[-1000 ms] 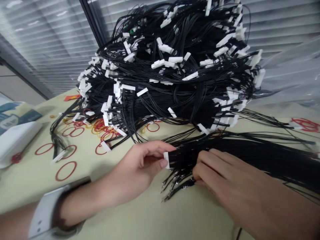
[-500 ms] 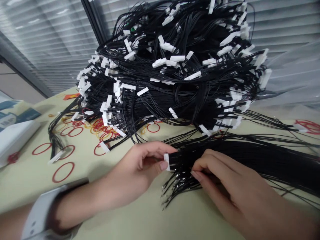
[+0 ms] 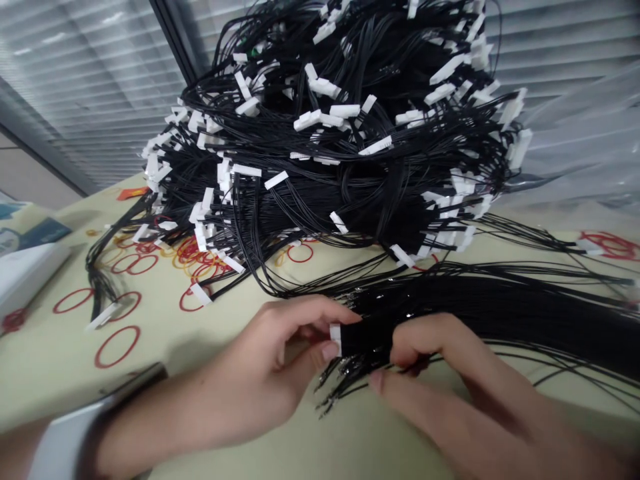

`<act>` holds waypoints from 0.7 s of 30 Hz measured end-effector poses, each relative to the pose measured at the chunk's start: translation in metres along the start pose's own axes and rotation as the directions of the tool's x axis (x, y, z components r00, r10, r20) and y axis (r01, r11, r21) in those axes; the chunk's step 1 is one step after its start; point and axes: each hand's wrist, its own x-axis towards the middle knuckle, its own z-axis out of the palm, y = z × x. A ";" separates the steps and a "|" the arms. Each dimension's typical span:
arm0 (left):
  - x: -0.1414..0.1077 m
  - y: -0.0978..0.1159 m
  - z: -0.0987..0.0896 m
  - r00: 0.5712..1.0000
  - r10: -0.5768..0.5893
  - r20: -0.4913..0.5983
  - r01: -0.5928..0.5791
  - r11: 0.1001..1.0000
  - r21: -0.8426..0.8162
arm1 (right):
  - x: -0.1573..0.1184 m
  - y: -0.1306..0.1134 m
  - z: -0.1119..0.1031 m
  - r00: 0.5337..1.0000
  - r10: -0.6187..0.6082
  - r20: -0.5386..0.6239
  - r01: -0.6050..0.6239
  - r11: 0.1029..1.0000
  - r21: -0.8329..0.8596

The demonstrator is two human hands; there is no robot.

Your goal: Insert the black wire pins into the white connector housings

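Note:
My left hand (image 3: 295, 360) pinches a white connector housing (image 3: 335, 340) between thumb and fingertips, with black wires running from it to the right. My right hand (image 3: 460, 387) is at the loose wire ends just right of the housing. Its thumb and curled index finger are a little apart, with thin black wires (image 3: 357, 385) between and below them. Small metal terminals (image 3: 345, 367) tip the wires beneath the housing. A thick bundle of black wires (image 3: 540, 313) stretches right, behind my right hand.
A tall heap of black cables with white connectors (image 3: 325, 193) stands behind my hands. Red rubber bands (image 3: 117, 347) and yellow ones lie on the left of the pale table (image 3: 215, 453). A white box (image 3: 30, 277) sits at the left edge; clear plastic (image 3: 590, 147) hangs right.
My right thumb and index finger have parted from their pinch, lower on the wire ends. My left hand keeps the connector housing. The view has shifted slightly.

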 end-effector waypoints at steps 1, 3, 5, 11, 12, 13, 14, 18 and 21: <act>0.000 0.001 0.000 1.000 -0.013 0.003 0.013 1.000 -0.011 | 0.000 -0.001 -0.001 1.000 -0.026 0.011 0.026 1.000 -0.017; 0.001 0.002 0.000 0.999 -0.039 0.010 0.039 0.998 -0.048 | 0.002 -0.003 -0.002 0.997 -0.070 0.042 0.071 0.997 -0.019; 0.003 0.003 -0.001 0.998 -0.063 0.022 0.065 0.993 -0.098 | 0.002 -0.003 -0.003 0.995 -0.061 0.079 0.061 0.998 -0.001; 0.006 0.002 -0.002 0.997 -0.066 0.028 0.070 0.980 -0.185 | 0.002 0.001 0.003 0.978 -0.188 0.087 0.188 0.982 0.014; 0.006 0.001 -0.002 0.998 -0.064 0.028 0.068 0.978 -0.195 | 0.002 0.001 0.005 0.982 -0.177 0.071 0.178 0.984 -0.006; 0.006 0.001 -0.002 0.997 -0.066 0.029 0.071 0.977 -0.202 | 0.003 0.002 0.007 0.986 -0.148 0.071 0.150 0.988 -0.020; 0.006 0.001 -0.002 0.997 -0.071 0.033 0.076 0.976 -0.204 | 0.003 0.002 0.008 0.990 -0.127 0.068 0.129 0.991 -0.025; 0.007 0.001 -0.003 0.995 -0.087 0.040 0.094 0.975 -0.203 | 0.003 0.003 0.010 0.992 -0.078 0.098 0.081 0.996 -0.024; 0.008 0.000 -0.004 0.995 -0.094 0.032 0.099 0.971 -0.220 | 0.002 0.002 0.009 0.994 -0.051 0.093 0.052 0.999 -0.014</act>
